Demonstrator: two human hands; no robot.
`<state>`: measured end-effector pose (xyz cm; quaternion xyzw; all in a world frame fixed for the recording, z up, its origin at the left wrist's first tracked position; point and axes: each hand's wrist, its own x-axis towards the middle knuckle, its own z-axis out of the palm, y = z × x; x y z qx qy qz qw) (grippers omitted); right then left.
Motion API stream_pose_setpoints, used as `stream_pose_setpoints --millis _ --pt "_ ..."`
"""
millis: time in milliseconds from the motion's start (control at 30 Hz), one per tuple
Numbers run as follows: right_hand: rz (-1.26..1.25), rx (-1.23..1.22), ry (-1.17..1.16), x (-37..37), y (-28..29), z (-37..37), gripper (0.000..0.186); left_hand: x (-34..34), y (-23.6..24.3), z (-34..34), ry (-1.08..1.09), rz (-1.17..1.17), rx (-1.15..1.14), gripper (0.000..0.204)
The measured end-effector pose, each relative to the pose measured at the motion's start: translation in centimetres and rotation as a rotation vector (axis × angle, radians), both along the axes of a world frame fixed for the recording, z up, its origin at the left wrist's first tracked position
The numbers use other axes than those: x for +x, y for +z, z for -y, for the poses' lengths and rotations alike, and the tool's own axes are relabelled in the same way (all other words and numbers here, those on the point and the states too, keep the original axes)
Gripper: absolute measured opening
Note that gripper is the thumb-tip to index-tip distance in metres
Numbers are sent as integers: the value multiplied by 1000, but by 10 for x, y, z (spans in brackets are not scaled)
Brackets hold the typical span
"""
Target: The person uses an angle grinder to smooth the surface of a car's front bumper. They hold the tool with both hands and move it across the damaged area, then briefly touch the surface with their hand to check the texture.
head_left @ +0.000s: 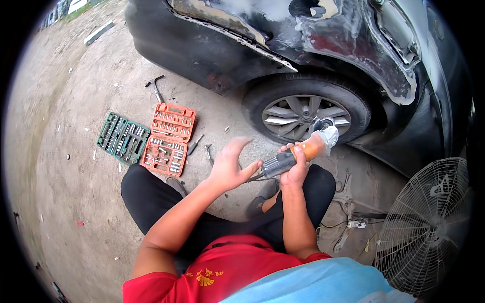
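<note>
An angle grinder (311,146) with an orange front, a dark grey rear body and a whitish wrapped head is held up over my lap. My right hand (295,174) is closed around its middle from below. The grinder's head points up and right, in front of the car wheel (290,107). My left hand (226,169) is open beside the tool's rear end, fingers stretched and a little blurred. Its thumb reaches close to the grinder's tail; I cannot tell whether they touch. A dark cord trails from that end.
A dark car (202,55) with a sanded, cut rear panel (343,38) stands ahead. On the ground at left lie an orange socket set (173,121), a green tool case (121,137) and a hammer (155,88). A round fan (429,227) stands at right, near cords and a power strip (357,224).
</note>
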<state>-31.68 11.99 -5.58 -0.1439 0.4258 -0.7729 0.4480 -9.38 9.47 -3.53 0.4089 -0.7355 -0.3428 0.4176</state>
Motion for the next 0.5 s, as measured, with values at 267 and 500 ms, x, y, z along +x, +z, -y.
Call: stream_pose_setpoints --millis 267,500 --pt "143 151 40 14 -21 2 27 -115 197 165 -48 19 -968 94" --pt "174 244 94 3 -25 -7 26 -113 242 282 187 202 -1315 94"
